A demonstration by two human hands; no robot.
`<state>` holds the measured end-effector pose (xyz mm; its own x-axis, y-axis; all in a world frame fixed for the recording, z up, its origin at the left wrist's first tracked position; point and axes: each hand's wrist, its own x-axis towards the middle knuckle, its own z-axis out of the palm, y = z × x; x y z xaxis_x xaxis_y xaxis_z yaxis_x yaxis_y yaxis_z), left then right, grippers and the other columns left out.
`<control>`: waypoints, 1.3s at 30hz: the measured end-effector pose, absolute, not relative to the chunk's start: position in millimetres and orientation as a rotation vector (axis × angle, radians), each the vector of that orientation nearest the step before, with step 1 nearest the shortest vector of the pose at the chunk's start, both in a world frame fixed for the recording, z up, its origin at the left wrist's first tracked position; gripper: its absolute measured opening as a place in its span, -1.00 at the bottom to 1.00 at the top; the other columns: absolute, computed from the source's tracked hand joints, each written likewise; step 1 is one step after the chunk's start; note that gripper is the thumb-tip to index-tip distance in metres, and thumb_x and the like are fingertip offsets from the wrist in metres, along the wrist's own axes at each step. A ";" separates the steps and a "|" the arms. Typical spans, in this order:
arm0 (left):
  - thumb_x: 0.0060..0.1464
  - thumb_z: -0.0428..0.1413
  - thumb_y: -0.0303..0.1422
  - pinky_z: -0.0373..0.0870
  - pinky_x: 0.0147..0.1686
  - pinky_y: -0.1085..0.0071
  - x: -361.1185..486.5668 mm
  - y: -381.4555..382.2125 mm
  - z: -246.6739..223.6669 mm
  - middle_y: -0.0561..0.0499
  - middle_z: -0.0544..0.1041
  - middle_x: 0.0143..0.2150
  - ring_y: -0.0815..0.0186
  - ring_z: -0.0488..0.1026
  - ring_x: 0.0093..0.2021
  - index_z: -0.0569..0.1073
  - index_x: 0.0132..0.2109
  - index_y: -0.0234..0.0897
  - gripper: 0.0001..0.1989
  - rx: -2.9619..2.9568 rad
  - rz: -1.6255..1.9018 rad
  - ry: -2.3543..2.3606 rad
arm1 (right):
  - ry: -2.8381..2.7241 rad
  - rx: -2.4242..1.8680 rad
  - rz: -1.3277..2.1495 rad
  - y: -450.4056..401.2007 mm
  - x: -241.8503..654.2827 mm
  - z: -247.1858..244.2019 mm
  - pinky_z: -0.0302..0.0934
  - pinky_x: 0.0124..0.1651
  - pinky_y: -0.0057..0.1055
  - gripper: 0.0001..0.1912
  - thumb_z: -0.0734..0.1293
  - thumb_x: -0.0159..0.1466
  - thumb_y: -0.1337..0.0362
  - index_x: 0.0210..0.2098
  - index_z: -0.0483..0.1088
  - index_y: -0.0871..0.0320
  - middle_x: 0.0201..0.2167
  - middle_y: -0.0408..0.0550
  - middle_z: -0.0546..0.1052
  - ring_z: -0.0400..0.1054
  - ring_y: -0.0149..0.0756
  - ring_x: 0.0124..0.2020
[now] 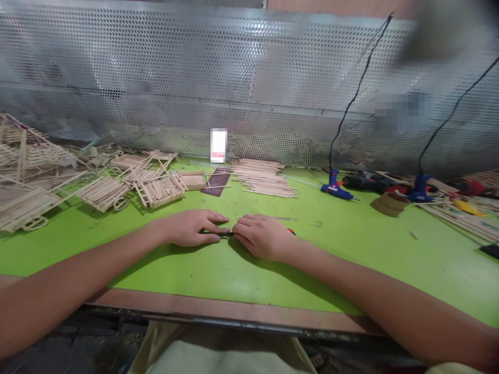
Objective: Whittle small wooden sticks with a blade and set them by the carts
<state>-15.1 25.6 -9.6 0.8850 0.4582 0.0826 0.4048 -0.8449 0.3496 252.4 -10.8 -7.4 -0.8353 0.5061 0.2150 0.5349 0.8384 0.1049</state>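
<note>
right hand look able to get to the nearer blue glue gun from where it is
Probably yes. The right hand sits on the green tabletop, and only bare tabletop seems to lie between it and the blue glue gun. Its fingers seem to be pressing a thin dark stick, so they'd likely need to release it first.

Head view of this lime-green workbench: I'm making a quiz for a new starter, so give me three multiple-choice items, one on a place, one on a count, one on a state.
1. Where does the pile of pale wooden sticks lie relative to the nearer blue hot glue gun? A) left of it; B) right of it; C) on top of it.
2. How many blue hot glue guns lie on the lime-green tabletop? A) one; B) two; C) four.
3. What do the left hand and right hand touch? A) a glue gun; B) the stick pile; C) a thin dark strip.

1: A, the sticks lie left of the gun.
2: B, a second gun lies further right.
3: C, the strip lies between both hands' fingers.
</note>
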 end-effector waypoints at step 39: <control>0.36 0.05 -0.44 0.22 -0.27 0.33 6.0 14.8 -10.5 0.00 0.46 -0.34 0.26 0.38 -0.30 0.46 -0.29 -0.27 -0.80 3.073 0.487 0.546 | -2.828 -0.795 -0.160 -7.0 248.9 -9.1 0.12 -0.21 -0.34 -0.79 0.24 0.47 0.35 -0.24 0.49 0.17 -0.32 -0.04 0.56 0.36 -0.27 -0.30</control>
